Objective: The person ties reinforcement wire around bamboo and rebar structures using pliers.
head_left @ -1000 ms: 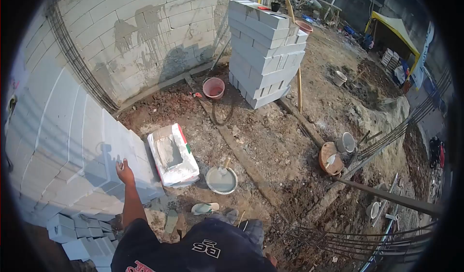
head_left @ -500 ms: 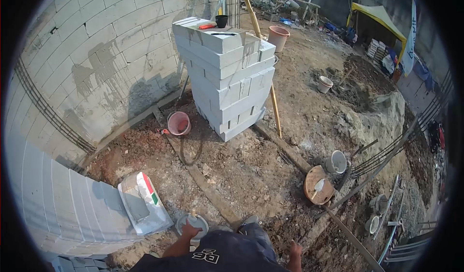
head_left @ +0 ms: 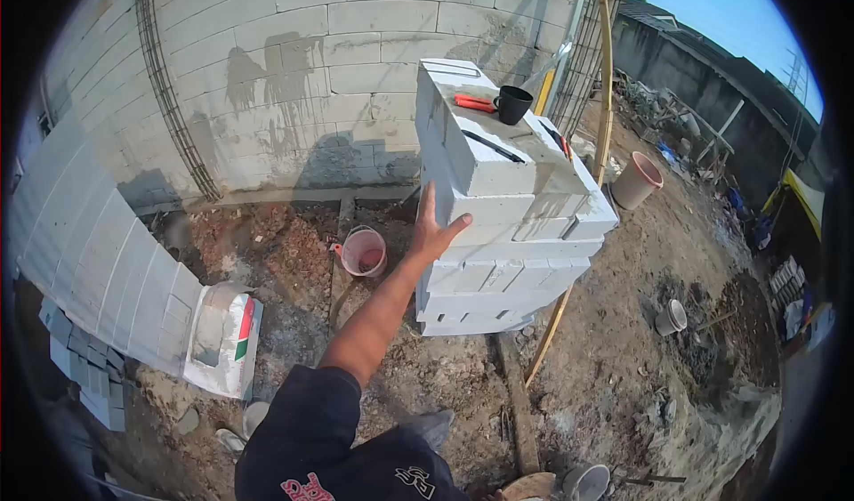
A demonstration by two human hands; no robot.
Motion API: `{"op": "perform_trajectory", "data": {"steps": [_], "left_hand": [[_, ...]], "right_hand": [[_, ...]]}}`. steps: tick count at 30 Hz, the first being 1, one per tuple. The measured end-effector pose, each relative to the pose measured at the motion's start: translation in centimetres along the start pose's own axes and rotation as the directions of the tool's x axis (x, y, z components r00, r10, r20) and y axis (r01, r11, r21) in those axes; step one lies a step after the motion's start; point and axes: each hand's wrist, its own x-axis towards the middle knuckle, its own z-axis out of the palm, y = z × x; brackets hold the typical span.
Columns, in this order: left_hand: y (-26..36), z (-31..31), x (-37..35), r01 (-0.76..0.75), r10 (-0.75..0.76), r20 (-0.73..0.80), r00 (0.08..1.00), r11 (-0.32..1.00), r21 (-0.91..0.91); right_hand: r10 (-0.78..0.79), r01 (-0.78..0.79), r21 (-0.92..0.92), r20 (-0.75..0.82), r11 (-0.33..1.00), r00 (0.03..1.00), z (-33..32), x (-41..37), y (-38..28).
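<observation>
My left hand [head_left: 433,234] is raised with thumb and fingers apart, at the left side of a tall stack of white blocks [head_left: 507,274]; it holds nothing. Whether the palm touches the blocks is hard to tell. On top of the stack lie a red-orange tool [head_left: 475,103], a black cup [head_left: 513,105], a dark slender tool [head_left: 494,147] and a red-and-black tool [head_left: 558,138]. My right hand is out of the picture.
A pink bucket [head_left: 364,252] stands left of the stack, before the block wall [head_left: 356,47]. A cement bag [head_left: 222,341] is at lower left. A wooden prop [head_left: 549,336] leans right of the stack. Another bucket [head_left: 637,181] stands behind right.
The view has moved closer to the stack and turned left. My left hand has gone from low near a round pail up to the stack's side. My right hand has left the view.
</observation>
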Motion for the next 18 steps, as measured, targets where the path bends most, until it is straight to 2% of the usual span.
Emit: {"op": "perform_trajectory", "data": {"steps": [1, 2, 3, 4, 6, 7, 9, 11, 12, 14, 16, 17, 18], "left_hand": [[-1.1, 3.8, 1.5, 0.089, -0.093, -0.031, 0.995, 0.992, -0.088], [-0.2, 6.5, 1.3, 0.076, -0.057, -0.276, 0.959, 0.995, 0.061], [-0.7, 7.9, 1.6, 0.092, -0.04, -0.397, 0.917, 0.989, 0.112], [-1.4, 8.2, 1.5, 0.093, -0.009, -0.412, 0.911, 0.978, 0.186], [-1.1, 7.2, 1.4, 0.096, -0.006, -0.381, 0.925, 0.971, 0.218], [-0.5, 6.6, 1.5, 0.167, -0.08, -0.339, 0.937, 0.957, 0.236], [-0.5, 6.1, 1.6, 0.168, -0.062, -0.371, 0.927, 0.951, 0.261], [0.1, 5.5, 1.4, 0.246, -0.134, -0.349, 0.927, 0.921, 0.301], [0.0, 5.5, 0.9, 0.262, -0.125, -0.396, 0.91, 0.912, 0.315], [-1.4, 4.7, -0.2, 0.318, -0.238, -0.384, 0.892, 0.935, 0.158], [-1.6, 4.5, -5.4, 0.4, -0.308, -0.435, 0.846, 0.906, 0.137], [-3.0, 4.5, -9.1, 0.455, -0.382, -0.385, 0.84, 0.882, 0.119], [-3.4, 3.9, -13.4, 0.583, -0.533, -0.276, 0.8, 0.798, 0.152]], "right_hand": [[0.001, 0.015, -0.132, 0.12, 0.991, 0.993, 0.0, 3.6, -2.5], [0.002, 0.063, -0.253, 0.25, 0.965, 0.968, 1.0, 7.7, -5.6], [-0.018, 0.157, -0.325, 0.394, 0.933, 0.919, 5.2, 12.7, -9.4], [-0.031, 0.261, -0.371, 0.523, 0.891, 0.852, 9.7, 16.7, -13.1], [-0.04, 0.439, -0.4, 0.701, 0.804, 0.712, 17.2, 21.1, -18.4], [-0.046, 0.505, -0.392, 0.754, 0.769, 0.655, 20.4, 22.0, -19.9], [-0.039, 0.613, -0.386, 0.826, 0.69, 0.563, 23.6, 23.0, -21.5], [-0.018, 0.716, -0.358, 0.888, 0.599, 0.46, 26.4, 23.8, -21.6], [-0.006, 0.767, -0.341, 0.912, 0.543, 0.41, 27.2, 24.8, -21.7], [0.011, 0.857, -0.281, 0.952, 0.433, 0.307, 29.4, 25.4, -22.7], [0.042, 0.914, -0.252, 0.967, 0.317, 0.252, 28.2, 26.7, -23.2], [0.053, 0.935, -0.244, 0.97, 0.257, 0.238, 27.2, 27.5, -23.9], [0.059, 0.953, -0.224, 0.975, 0.202, 0.216, 27.0, 28.0, -24.3]]}}
